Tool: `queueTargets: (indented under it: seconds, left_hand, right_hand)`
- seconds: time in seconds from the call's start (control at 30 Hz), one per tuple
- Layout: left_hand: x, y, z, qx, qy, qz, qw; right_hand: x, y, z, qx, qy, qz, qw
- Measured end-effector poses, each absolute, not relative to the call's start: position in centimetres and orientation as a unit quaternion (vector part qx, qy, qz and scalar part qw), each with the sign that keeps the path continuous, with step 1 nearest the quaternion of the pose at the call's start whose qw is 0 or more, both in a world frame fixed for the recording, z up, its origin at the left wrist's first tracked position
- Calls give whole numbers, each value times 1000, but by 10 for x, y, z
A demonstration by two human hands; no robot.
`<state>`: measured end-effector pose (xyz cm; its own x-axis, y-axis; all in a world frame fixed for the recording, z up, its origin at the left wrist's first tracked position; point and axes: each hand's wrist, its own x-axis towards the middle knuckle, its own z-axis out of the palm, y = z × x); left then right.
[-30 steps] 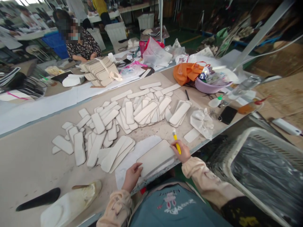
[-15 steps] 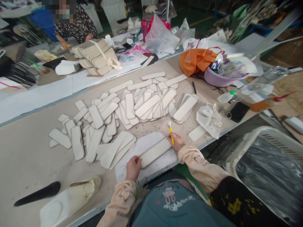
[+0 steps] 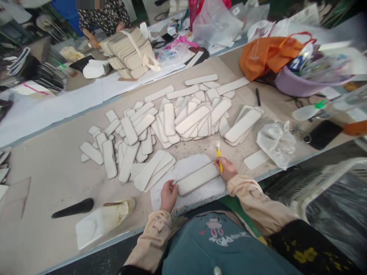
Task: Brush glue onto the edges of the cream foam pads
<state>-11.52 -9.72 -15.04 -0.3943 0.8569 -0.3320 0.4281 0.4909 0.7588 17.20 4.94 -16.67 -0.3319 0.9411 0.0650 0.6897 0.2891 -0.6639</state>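
A stack of long white padded strips (image 3: pixel 197 178) lies on a white sheet (image 3: pixel 187 168) at the table's near edge. My left hand (image 3: pixel 168 194) grips the stack's left end with its fingers curled on it. My right hand (image 3: pixel 228 168) rests at the stack's right end, closed round a yellow brush (image 3: pixel 219 154) that points away from me. Beyond the stack, several more white strips (image 3: pixel 172 122) lie scattered and overlapped across the tabletop.
A white glue tub (image 3: pixel 100 221) and a black sole piece (image 3: pixel 73 208) lie at the near left. An orange bag (image 3: pixel 266 53), a purple basin (image 3: pixel 301 84), a phone (image 3: pixel 322 133) and a crumpled plastic bag (image 3: pixel 276 143) sit right. A person (image 3: pixel 103 19) works beside a tied bundle (image 3: pixel 132 53). A white basket (image 3: pixel 329 191) stands lower right.
The stack, tilted up a second ago, now lies lower and flatter on the white sheet. Both hands have stayed at its ends. My view has dropped and shifted left.
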Motion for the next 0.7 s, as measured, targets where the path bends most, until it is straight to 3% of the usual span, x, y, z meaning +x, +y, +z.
queueTargets:
  seconds: [0.37,0.7]
  left_hand:
    - [-99,-113,-145,355,804,307,366]
    - [-99,-115,-153,327,793,328,396]
  right_hand:
    - [170,46,-173,-507,-808,185,237]
    - [170,44,-172,-507,-809,177,239]
